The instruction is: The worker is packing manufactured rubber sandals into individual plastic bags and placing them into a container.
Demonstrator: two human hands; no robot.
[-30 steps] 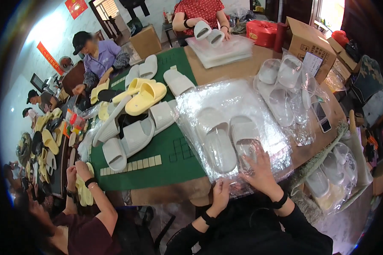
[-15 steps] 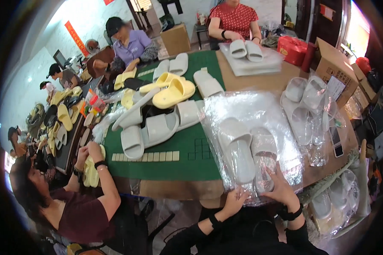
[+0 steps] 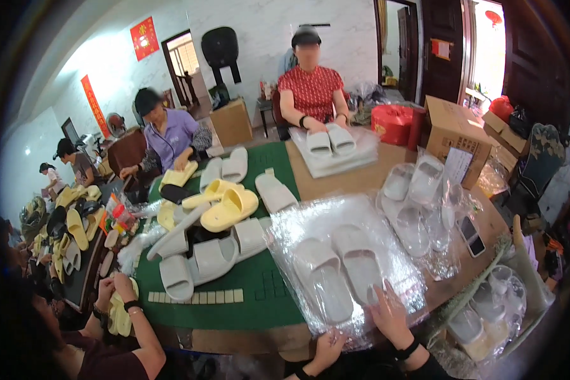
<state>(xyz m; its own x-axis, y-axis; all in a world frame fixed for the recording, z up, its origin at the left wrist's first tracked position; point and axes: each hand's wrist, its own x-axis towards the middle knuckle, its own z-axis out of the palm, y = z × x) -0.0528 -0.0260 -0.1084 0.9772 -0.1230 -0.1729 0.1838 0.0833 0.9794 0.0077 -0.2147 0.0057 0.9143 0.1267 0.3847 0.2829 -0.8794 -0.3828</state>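
A pair of grey slide slippers [image 3: 315, 258] lies with a clear plastic bag [image 3: 394, 254] on the desk [image 3: 234, 341]. The hands are apart: the left hand [image 3: 328, 349] curls at the bag's near edge, its grip unclear; the right hand [image 3: 390, 315], fingers spread, touches beside the right slipper.

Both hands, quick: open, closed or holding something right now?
Left hand: fingers curled by the clear plastic; can't tell if it grips.
Right hand: open, fingers beside a grey slipper.
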